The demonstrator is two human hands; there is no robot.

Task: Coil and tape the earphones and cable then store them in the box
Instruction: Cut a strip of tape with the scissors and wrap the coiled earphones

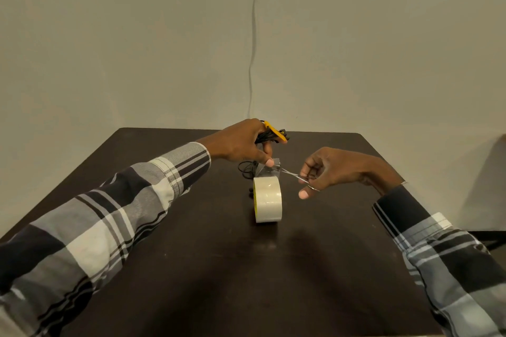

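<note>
Two hands up over the dark table [191, 268], working one strip of tape. Nearest us the tape roll [268, 200] stands on edge so the clear tape strip [269, 168] pulls up off the top. Our right hand [331, 169] is closed through the handles of small scissors [297, 175], blades parted and set at the strip, placed to cut it free from the roll. Our left hand [241, 142] does double duty: thumb and a finger pinch the strip's free end to keep it taut, other fingers curled shut round a coiled black bundle with a yellow part [275, 133], likely the cable, kept wound. Loose earphones [247, 169] lie on the table just behind the roll, not yet taped. Box not in view
</note>
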